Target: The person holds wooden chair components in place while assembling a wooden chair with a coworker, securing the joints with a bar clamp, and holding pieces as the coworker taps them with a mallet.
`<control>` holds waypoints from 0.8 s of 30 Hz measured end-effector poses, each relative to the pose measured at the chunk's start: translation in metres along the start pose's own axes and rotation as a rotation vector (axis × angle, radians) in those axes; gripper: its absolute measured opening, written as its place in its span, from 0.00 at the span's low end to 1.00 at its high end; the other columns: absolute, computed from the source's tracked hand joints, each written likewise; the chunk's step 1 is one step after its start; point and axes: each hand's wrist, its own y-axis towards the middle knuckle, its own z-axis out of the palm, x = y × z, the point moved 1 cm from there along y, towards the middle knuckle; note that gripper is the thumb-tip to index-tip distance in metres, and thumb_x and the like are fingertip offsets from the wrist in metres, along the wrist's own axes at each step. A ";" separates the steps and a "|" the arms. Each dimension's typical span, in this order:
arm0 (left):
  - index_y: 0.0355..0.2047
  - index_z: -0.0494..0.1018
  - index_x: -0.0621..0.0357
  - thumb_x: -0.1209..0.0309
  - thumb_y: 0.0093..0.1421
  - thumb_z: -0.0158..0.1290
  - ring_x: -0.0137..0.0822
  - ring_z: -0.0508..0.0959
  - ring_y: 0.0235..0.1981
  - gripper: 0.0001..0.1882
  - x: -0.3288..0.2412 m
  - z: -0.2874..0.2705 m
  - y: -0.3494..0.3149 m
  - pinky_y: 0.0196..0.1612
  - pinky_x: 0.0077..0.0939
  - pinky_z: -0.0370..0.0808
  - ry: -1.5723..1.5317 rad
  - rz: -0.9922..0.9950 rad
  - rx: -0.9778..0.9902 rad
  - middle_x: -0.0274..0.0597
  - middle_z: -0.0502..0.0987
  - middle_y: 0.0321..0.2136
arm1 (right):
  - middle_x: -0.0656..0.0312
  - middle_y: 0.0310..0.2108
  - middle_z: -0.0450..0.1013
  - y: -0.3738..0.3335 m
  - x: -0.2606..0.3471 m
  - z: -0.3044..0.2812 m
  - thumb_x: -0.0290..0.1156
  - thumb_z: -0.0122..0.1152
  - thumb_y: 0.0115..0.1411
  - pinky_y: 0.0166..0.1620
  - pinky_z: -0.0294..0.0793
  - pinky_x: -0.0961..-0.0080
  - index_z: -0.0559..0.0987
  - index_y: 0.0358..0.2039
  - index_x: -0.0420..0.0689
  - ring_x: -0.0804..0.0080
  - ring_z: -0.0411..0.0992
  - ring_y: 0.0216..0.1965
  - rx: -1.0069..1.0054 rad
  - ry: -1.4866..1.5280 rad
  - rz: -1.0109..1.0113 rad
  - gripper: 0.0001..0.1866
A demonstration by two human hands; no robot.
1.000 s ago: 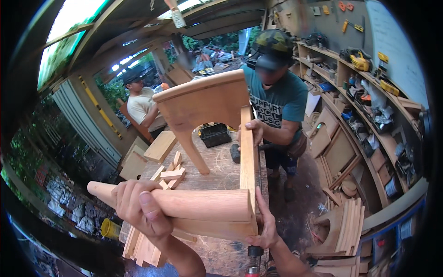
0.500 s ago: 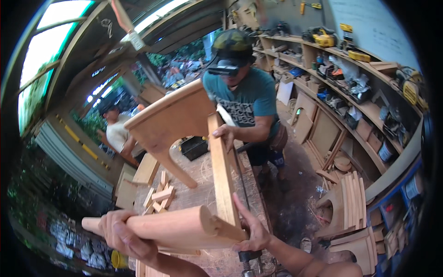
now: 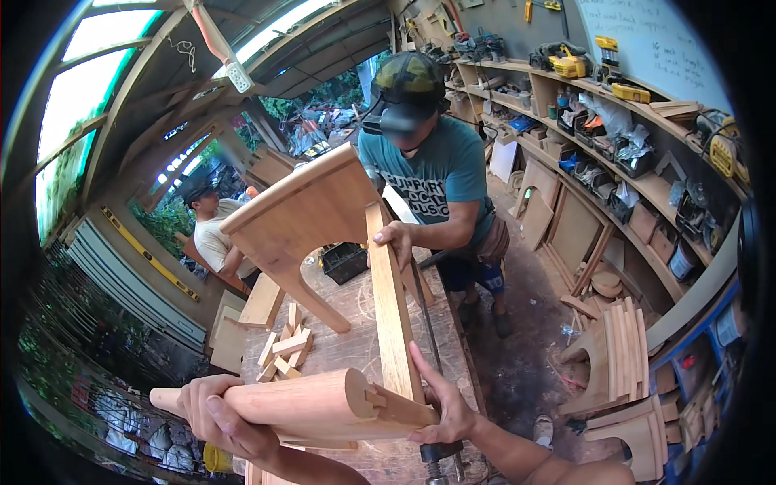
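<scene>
Fingers of the left hand (image 3: 222,416) are wrapping tightly round a rounded wooden leg (image 3: 299,404), the thumb lying over its top and the narrow end of the leg poking out past the knuckles to the left. Just to the right of that grip, the leg is meeting a long flat rail (image 3: 390,307) at a notched joint, and the right hand (image 3: 444,404) is pressing there, palm flattened against the outer side of the joint with the fingers spread and reaching up the rail's edge rather than closing round it. Directly below that hand a black clamp head (image 3: 440,453) is sticking up from the workbench (image 3: 356,323).

Away from both hands, the rail is running up the bench toward a curved wooden seat panel (image 3: 303,214), which is standing tilted on a tapered leg. A person in a teal shirt (image 3: 440,174) is bending over the far end, one hand resting on the rail's top. Left of the rail, beyond the left hand, loose wood offcuts (image 3: 283,352) are lying in a heap. Farther off to the left a second person in a cap (image 3: 212,234) is sitting. Off to the right, shelves (image 3: 638,137) are holding power tools.
</scene>
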 end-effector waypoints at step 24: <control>0.24 0.69 0.64 0.57 0.70 0.31 0.40 0.68 0.29 0.27 -0.003 -0.003 -0.003 0.41 0.37 0.65 0.009 0.000 0.034 0.44 0.69 0.23 | 0.44 0.73 0.52 -0.005 0.002 0.002 0.37 0.79 0.52 0.64 0.67 0.71 0.29 0.76 0.37 0.64 0.67 0.63 -0.017 0.064 0.022 0.71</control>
